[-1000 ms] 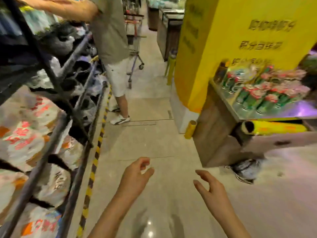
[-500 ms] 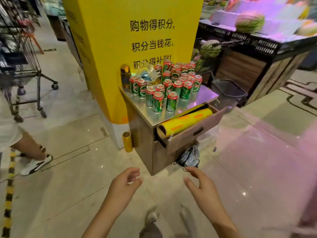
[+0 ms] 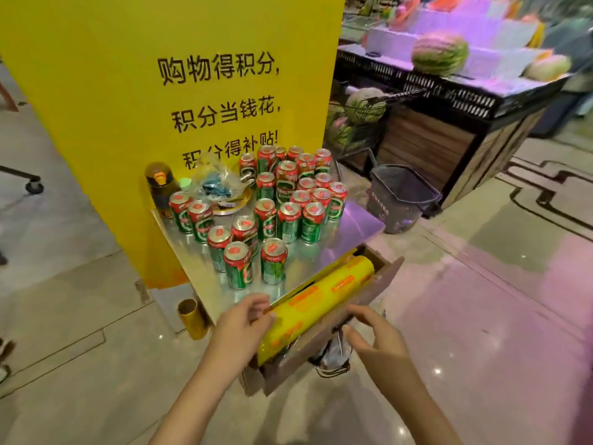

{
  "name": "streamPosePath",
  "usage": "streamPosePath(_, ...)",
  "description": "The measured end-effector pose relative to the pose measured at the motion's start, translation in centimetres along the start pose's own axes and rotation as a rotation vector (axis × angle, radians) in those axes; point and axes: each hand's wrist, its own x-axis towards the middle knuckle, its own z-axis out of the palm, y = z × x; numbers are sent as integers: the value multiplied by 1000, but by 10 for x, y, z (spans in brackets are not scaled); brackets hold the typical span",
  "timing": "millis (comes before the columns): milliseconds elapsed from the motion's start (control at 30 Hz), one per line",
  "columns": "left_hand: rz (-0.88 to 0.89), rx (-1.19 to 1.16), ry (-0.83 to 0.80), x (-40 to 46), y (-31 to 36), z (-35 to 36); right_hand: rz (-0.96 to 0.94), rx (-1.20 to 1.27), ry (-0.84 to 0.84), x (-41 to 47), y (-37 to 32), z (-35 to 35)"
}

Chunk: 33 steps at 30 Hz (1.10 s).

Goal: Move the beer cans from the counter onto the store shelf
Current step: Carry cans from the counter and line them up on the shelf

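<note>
Several green beer cans with red tops (image 3: 274, 216) stand upright on a small steel-topped counter (image 3: 348, 226) against a yellow pillar. The nearest two cans (image 3: 253, 263) stand close to the counter's front edge. My left hand (image 3: 239, 329) hovers just short of that edge with loosely curled fingers and holds nothing. My right hand (image 3: 373, 337) floats in front of the open drawer, fingers relaxed and empty. No store shelf is in view.
A yellow film roll (image 3: 316, 298) lies in the counter's open drawer (image 3: 324, 345). A bottle (image 3: 159, 187) and a plastic bag (image 3: 218, 184) stand behind the cans. A grey basket (image 3: 401, 197) sits on the floor to the right, beside a fruit stand with watermelons (image 3: 439, 53).
My view swung from the shelf aisle to the counter and closed in on it. Both hands came forward, empty, to the counter's front edge.
</note>
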Motion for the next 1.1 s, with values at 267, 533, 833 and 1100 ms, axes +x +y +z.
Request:
streamPosePath(267,37,-23,65,123,53,49,-101,18,-75,147,24,-42)
streamPosePath(533,-107,-14,313,206,71,58,-199,88,-228,310,10,-78)
streamPosePath(833,-207,95,349,300,76,45,-96,68,-250,479,3,-72)
streamPosePath(1100,-95,220,247,406,76,47,29,111,-279,562,2,-39)
